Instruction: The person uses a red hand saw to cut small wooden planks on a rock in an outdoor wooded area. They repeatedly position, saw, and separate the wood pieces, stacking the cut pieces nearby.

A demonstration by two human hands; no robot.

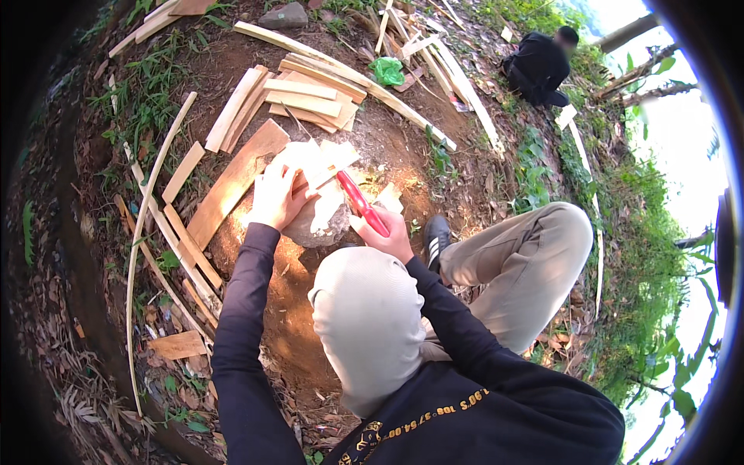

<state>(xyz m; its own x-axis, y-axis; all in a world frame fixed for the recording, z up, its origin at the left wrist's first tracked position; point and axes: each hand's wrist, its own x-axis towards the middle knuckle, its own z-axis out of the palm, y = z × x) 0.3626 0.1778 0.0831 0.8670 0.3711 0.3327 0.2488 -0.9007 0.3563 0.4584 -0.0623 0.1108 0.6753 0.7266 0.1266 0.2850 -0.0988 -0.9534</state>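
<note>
My right hand (393, 235) is closed around the red handle of a hand saw (359, 200). Its thin blade runs forward and left across a pale wooden board (335, 159); glare washes out part of the blade, and only its dark far end shows clearly. My left hand (277, 194) grips and presses the board down, thumb toward the saw. Beneath the board is a large grey rock (322, 217), brightly sunlit in patches. Where the blade meets the wood cannot be made out.
Cut boards (310, 97) lie stacked beyond the rock. A wider plank (236, 186) leans at its left, with long curved strips (155, 186) beyond. A green plastic bag (387, 71) lies ahead. My bent right knee (558, 232) rises at right; another person (537, 68) sits far right.
</note>
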